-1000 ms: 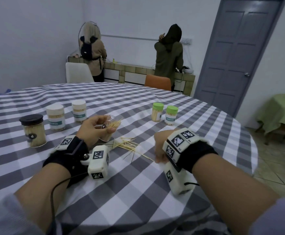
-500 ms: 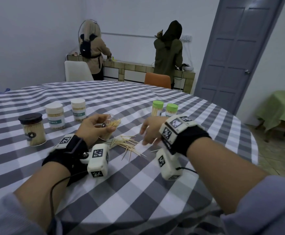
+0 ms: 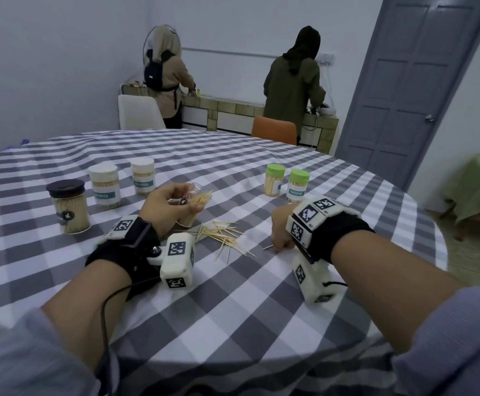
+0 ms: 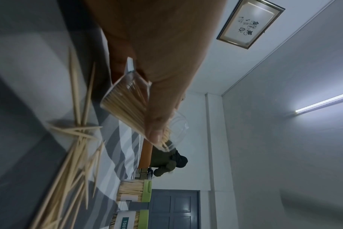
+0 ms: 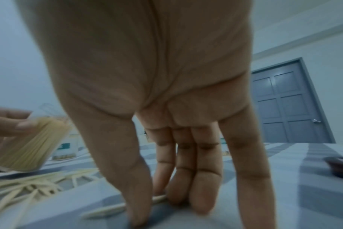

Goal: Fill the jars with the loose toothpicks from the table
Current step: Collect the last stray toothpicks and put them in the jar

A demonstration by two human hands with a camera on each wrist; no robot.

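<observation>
Both our forearms reach in over the near edge of the table (image 3: 233,324), bare from the pushed-up sleeves, each wrist strapped with a black band and a white tagged block. Our left hand (image 3: 167,207) is raised off the cloth toward the table's middle, fingers and thumb curled round the open jar (image 4: 131,106), tipping it to the right. Our right hand (image 3: 280,230) is down on the cloth toward the right edge, palm facing down, thumb (image 5: 127,178) and fingertips (image 5: 186,190) pinching a single toothpick (image 5: 116,209) that lies flat on the table.
</observation>
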